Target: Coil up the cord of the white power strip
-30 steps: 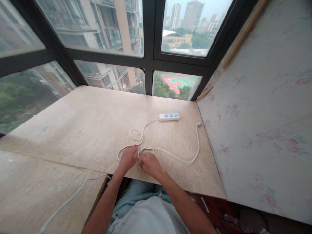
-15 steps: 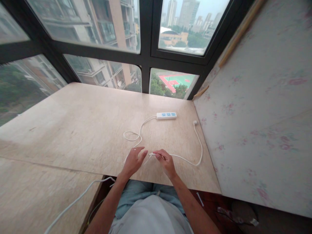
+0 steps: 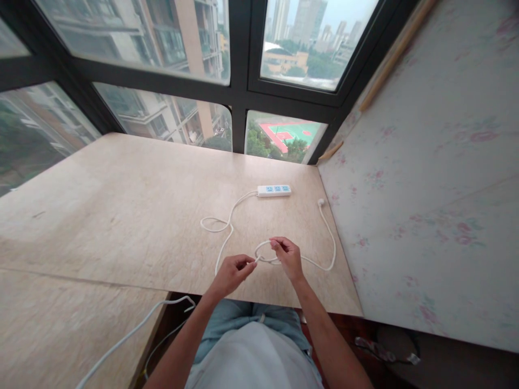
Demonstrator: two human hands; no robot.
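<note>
A white power cord [image 3: 334,243] runs from a power strip [image 3: 274,190] with blue sockets, past both hands, to a plug [image 3: 321,202] lying near the wall. My left hand [image 3: 234,273] pinches the cord between thumb and fingers, low over the near edge of the tabletop. Slightly higher and to the right, my right hand [image 3: 287,254] grips another part of it, closed. Between the two hands the cord bends into a small loop. Left of the strip, a wider loop of cord rests flat on the surface.
The pale stone-patterned tabletop [image 3: 133,194] meets dark window frames [image 3: 239,97] at the back and a floral-papered wall [image 3: 425,189] on the right. Another white cable [image 3: 130,332] crosses the lower left corner into a gap by my legs.
My left hand has closed on the cord, having been open beside it. My right hand has moved up and right, and a small loop now shows between the hands.
</note>
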